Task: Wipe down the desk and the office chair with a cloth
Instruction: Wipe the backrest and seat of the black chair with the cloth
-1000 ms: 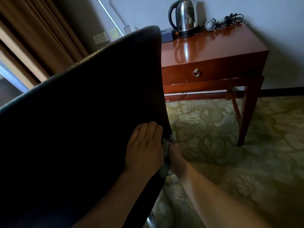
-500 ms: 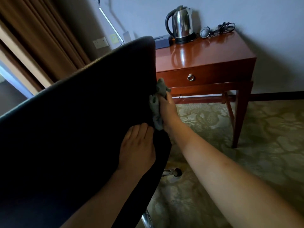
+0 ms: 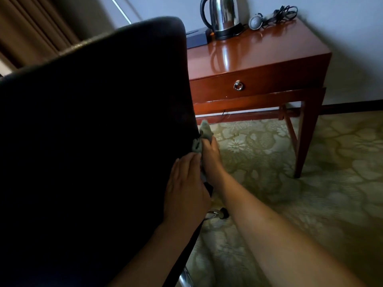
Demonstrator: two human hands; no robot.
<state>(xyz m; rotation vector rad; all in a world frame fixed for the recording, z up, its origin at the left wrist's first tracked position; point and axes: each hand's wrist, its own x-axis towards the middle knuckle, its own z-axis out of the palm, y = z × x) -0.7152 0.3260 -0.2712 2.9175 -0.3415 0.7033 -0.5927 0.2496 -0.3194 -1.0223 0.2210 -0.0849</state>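
Right hand (image 3: 211,160) wrapped around a grey cloth (image 3: 202,137), fingers mostly tucked behind the chair edge so can't tell exactly how they curl, but the cloth is clearly bunched in the grip. Cloth runs long-ways up and down along the right edge of the chair back (image 3: 93,131), top end poking up past the fingertips, lower end trailing down between the two hands. Pressed right against the chair edge.

Left hand (image 3: 186,187) laid flat on the dark chair back just beside and below the right one, fingers straight and close together, tips pointing up toward the cloth, holding nothing. Touching or nearly touching the right hand along its side.

Below the hands, a chrome chair leg with a caster (image 3: 221,213) sticking out over the patterned carpet (image 3: 310,183).

Farther out past the fingertips, a glossy wooden desk (image 3: 259,59) with a ring-pull drawer (image 3: 238,85). On the far end of the desk top, a steel kettle (image 3: 222,15), a dark flat box (image 3: 196,38) beside it, and a bundled cord (image 3: 277,14). Curtain (image 3: 31,27) way off to the left.
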